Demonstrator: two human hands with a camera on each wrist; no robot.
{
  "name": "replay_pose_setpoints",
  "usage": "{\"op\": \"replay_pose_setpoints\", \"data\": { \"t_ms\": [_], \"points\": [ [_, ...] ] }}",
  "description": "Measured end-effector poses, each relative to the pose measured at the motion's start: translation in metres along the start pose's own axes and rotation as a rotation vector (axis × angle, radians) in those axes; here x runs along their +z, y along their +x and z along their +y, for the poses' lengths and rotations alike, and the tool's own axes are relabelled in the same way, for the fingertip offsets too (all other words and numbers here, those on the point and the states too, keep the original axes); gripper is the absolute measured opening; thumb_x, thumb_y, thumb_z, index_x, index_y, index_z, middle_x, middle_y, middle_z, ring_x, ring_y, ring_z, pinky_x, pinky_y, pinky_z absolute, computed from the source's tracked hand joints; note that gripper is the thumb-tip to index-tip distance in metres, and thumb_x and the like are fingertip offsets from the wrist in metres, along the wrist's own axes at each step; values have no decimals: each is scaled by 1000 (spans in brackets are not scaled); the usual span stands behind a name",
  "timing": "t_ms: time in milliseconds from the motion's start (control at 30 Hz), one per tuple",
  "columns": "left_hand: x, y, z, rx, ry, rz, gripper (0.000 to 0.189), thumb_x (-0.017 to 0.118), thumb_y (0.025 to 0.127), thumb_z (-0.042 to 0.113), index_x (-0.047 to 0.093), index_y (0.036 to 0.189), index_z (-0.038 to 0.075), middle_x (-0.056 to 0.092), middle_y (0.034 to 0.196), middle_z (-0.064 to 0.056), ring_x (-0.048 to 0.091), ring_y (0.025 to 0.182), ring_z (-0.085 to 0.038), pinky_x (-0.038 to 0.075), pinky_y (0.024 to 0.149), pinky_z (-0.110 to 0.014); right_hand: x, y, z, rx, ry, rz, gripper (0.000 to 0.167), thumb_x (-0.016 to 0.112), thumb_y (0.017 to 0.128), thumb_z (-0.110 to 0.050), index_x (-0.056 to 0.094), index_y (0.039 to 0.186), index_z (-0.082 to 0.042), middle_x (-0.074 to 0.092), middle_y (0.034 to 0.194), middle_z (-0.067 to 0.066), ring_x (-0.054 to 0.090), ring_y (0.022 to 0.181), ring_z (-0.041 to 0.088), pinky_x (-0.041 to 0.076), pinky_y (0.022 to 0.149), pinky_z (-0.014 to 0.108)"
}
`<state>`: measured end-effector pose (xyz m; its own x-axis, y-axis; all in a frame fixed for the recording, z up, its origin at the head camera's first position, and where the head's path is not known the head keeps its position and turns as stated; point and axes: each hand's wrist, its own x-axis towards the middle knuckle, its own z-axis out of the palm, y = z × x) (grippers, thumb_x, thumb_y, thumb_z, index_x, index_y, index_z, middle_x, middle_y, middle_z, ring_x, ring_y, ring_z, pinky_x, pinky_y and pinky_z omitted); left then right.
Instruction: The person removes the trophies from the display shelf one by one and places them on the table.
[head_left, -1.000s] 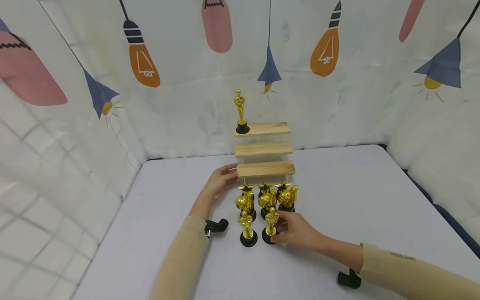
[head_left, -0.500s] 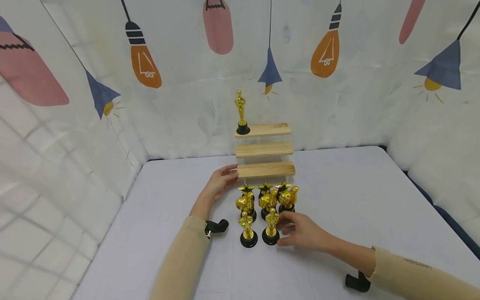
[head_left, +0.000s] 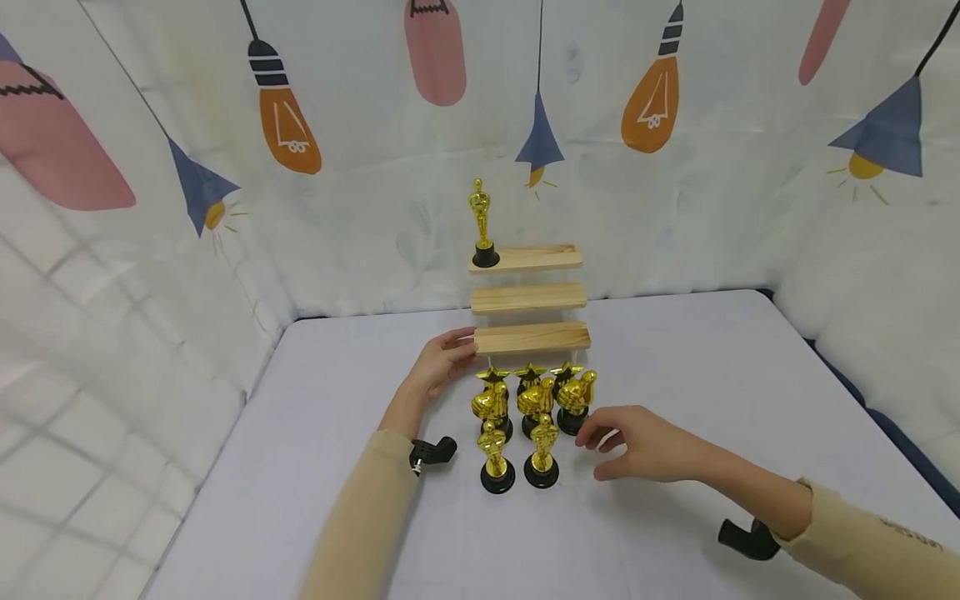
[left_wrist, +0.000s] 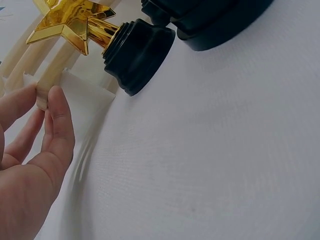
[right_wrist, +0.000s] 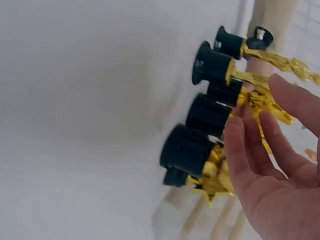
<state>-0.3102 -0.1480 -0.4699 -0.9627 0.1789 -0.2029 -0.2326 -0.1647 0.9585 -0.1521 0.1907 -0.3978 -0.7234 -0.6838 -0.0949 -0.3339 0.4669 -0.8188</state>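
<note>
My left hand (head_left: 442, 365) pinches the left end of the lowest board on a three-tier wooden shelf (head_left: 532, 339); the board end (left_wrist: 43, 97) shows between thumb and fingers in the left wrist view. My right hand (head_left: 645, 446), fingers loosely bent and holding nothing, hovers right of the gold trophies. Nearest it are a figure trophy (head_left: 542, 454) and a thumbs-up-shaped trophy (head_left: 576, 400). Another figure trophy (head_left: 492, 458) stands to the left in the front row. Behind are more thumbs-up trophies (head_left: 536, 400) and, closest to the shelf, star trophies (head_left: 529, 377). All have black bases.
One figure trophy (head_left: 481, 221) stands on the left end of the top board (head_left: 536, 260). A white cloth covers the table (head_left: 675, 358). Behind hangs a white curtain (head_left: 360, 225) printed with lamps and bulbs.
My right hand has let go of the right front figure trophy and drawn back to the right. That trophy stays upright in its place. My left hand keeps its grip on the shelf.
</note>
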Motion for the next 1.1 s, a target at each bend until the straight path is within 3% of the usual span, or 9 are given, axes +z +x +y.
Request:
{"op": "replay_pose_setpoints", "data": {
  "t_ms": [200, 367, 500, 633, 867, 1100],
  "points": [
    [0, -1, 1, -2, 3, -1, 48, 65, 100, 0, 53, 146, 1, 57, 134, -19, 66, 103, -22, 58, 89, -31, -30, 0, -21, -41, -8, -49, 19, 82, 89, -11, 71, 105, -12, 68, 99, 0, 68, 95, 23, 59, 87, 34],
    [-2, 0, 0, 0, 5, 0, 47, 65, 100, 0, 53, 146, 1, 57, 134, -19, 65, 103, -22, 58, 91, -32, -54, 13, -37, -69, 54, 18, 15, 79, 91, -6, 70, 102, -5, 68, 98, 7, 68, 93, 24, 60, 86, 34],
    [-3, 1, -1, 5, 11, -7, 48, 65, 100, 0, 53, 146, 1, 57, 135, -20, 65, 104, -22, 57, 94, -34, -71, 31, -45, -78, 103, 123, 18, 77, 92, -4, 68, 105, 2, 67, 100, 13, 68, 93, 28, 61, 83, 35],
    [-3, 1, -2, 5, 11, -10, 49, 66, 100, 1, 53, 147, 1, 57, 135, -20, 65, 103, -21, 57, 95, -35, -84, 50, -50, -78, 123, 204, 17, 78, 93, -9, 69, 106, -2, 66, 102, 14, 65, 93, 29, 59, 80, 35],
    [-2, -2, -1, 1, 6, -6, 49, 66, 100, 1, 53, 147, 1, 57, 134, -19, 65, 101, -20, 57, 94, -34, -97, 85, -52, -111, 127, 257, 14, 74, 95, -7, 68, 105, 1, 65, 99, 15, 61, 89, 28, 55, 73, 30],
    [-4, -1, -1, 19, -1, -16, 49, 65, 100, 0, 52, 147, 0, 57, 135, -20, 65, 104, -21, 58, 92, -32, -123, 124, -51, -94, 105, 318, 14, 72, 97, -6, 66, 107, 1, 66, 100, 16, 61, 94, 39, 58, 76, 33]
  ]
}}
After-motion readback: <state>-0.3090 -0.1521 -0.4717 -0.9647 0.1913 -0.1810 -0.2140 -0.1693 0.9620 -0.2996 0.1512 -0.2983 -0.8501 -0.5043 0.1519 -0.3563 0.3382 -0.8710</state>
